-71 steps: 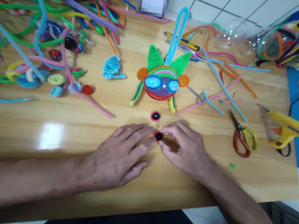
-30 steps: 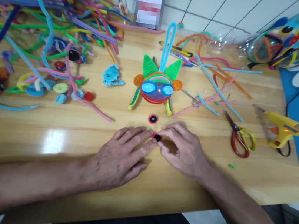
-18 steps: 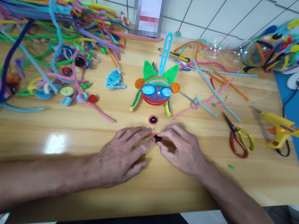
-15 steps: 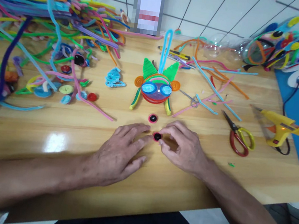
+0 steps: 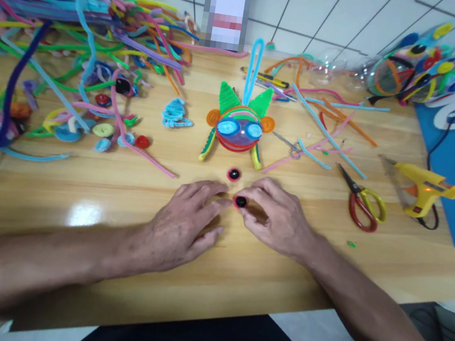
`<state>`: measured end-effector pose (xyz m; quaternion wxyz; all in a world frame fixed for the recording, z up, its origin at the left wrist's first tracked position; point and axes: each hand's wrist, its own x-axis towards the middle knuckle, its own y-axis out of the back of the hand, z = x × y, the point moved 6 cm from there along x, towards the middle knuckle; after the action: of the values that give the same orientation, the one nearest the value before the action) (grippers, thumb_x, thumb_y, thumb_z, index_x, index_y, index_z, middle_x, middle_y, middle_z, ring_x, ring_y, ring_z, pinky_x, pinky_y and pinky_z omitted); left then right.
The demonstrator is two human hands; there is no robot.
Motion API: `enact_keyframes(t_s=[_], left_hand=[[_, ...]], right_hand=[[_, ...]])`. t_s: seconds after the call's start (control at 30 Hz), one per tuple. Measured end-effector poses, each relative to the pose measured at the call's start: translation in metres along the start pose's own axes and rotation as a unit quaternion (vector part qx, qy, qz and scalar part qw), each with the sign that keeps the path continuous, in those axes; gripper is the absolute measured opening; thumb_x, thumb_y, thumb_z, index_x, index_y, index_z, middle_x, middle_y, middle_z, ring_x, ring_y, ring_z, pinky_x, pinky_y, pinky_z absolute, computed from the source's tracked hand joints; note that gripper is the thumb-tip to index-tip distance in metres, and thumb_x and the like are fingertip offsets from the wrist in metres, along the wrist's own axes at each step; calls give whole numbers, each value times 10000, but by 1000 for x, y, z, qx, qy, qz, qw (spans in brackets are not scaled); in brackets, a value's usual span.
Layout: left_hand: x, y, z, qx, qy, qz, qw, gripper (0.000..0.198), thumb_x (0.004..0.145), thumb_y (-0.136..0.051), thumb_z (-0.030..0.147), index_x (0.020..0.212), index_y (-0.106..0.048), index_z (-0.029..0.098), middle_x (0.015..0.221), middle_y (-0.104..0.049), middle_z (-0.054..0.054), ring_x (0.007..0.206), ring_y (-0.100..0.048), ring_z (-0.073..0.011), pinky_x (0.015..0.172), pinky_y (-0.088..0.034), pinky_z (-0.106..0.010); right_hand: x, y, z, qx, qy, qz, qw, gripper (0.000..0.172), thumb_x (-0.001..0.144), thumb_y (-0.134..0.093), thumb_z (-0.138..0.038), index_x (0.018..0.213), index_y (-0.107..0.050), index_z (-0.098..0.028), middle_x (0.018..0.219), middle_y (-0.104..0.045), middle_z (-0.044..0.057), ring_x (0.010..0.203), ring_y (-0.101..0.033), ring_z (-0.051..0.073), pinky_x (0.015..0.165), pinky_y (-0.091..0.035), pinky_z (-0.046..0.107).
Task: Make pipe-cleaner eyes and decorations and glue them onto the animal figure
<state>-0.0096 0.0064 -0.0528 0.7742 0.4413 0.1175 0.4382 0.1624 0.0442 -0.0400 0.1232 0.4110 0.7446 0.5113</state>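
- Apparently well advanced: a round, glossy purple-and-red figure [image 5: 238,142] with pointed, fuzzy green ears [image 5: 261,102] and a light-blue fuzzy loop [image 5: 249,74] on top looks largely assembled on the pale wooden worktop [image 5: 128,204].
- Separate from it, a small, glossy black dome with a pinkish-red rim [image 5: 240,201] seems to be the part being worked; its finish is too small to judge.
- Likewise unattached, a matching black dome with a pinkish-red rim [image 5: 234,174] lies between that piece and the figure, nearer the first dome.
- The first dome sits at the tips of the right hand [image 5: 277,221], whose thumb and forefinger are pinched on its edge.
- The left hand [image 5: 185,227], palm down with fingers loosely apart, points at it from the opposite side; whether a fingertip touches the rim, I cannot tell.
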Motion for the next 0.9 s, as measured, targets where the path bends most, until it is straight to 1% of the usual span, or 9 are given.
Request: enact_keyframes(t_s=[0.07, 0.17, 0.33, 0.47, 0.57, 0.7, 0.77, 0.83, 0.9], left_hand=[[0, 0, 0, 4, 0, -2, 1000, 428, 948, -569, 221, 1372, -568, 162, 1460, -566, -188, 1350, -518, -351, 1075, -474, -550], [0, 0, 1, 15, -7, -2, 1000, 429, 941, -568, 211, 1364, -562, 142, 1448, -569, -199, 1349, -512, -358, 1077, -471, -557], [1, 0, 1, 28, -16, 0, 999, 441, 941, -553, 196, 1377, -545, 138, 1437, -571, -199, 1346, -512, -350, 1076, -474, -552], [1, -1, 1, 35, -21, 3, 999, 444, 946, -552, 200, 1387, -538, 149, 1434, -572, -193, 1349, -512, -344, 1078, -476, -545], [0, -1, 1, 38, -24, 2, 999, 438, 947, -554, 195, 1382, -543, 145, 1428, -576, -195, 1346, -514, -342, 1079, -476, -546], [0, -1, 1, 35, -23, 3, 999, 447, 942, -558, 192, 1386, -552, 145, 1431, -575, -195, 1342, -519, -347, 1083, -476, -549], [0, -1, 1, 34, -23, 3, 999, 446, 943, -554, 187, 1387, -554, 154, 1431, -575, -191, 1338, -522, -345, 1081, -478, -547], [-1, 0, 0, 35, -25, 6, 999, 424, 953, -546, 191, 1375, -555, 155, 1428, -576, -191, 1334, -525, -340, 1080, -481, -544], [-2, 1, 0, 37, -30, 10, 999, 400, 962, -541, 196, 1359, -553, 142, 1422, -577, -198, 1334, -526, -337, 1080, -483, -541]], right_hand=[[0, 0, -1, -9, 14, 0, 1000, 232, 927, -613, -145, 1135, -684, -219, 1054, -691, 66, 908, -684, 186, 774, -561, 308], [0, -2, -1, -27, 25, -2, 999, 191, 960, -592, -163, 1112, -694, -218, 1022, -698, 61, 890, -677, 183, 782, -555, 313], [1, -3, -1, -40, 27, -8, 999, 149, 979, -578, -173, 1069, -685, -226, 983, -715, 48, 876, -671, 184, 784, -543, 319], [2, -3, 0, -18, 18, -16, 1000, 132, 966, -622, -207, 1083, -677, -228, 1010, -721, 49, 909, -682, 194, 808, -546, 333], [2, -2, 2, -1, 10, -5, 1000, 126, 977, -620, -222, 1085, -684, -228, 1016, -717, 50, 918, -680, 189, 814, -543, 329], [1, -6, 4, -23, 5, -1, 1000, 112, 1002, -591, -215, 1007, -702, -228, 964, -715, 43, 878, -669, 175, 790, -529, 307], [1, -8, 5, -29, 6, 4, 1000, 110, 999, -595, -219, 998, -705, -223, 964, -714, 45, 887, -669, 180, 789, -527, 308], [1, -6, 4, -10, 5, 18, 1000, 92, 992, -616, -239, 1006, -705, -217, 966, -711, 48, 897, -670, 183, 797, -530, 311], [3, 1, 2, 30, -2, 41, 999, 88, 997, -621, -251, 979, -699, -214, 929, -703, 40, 869, -665, 171, 789, -526, 303]])
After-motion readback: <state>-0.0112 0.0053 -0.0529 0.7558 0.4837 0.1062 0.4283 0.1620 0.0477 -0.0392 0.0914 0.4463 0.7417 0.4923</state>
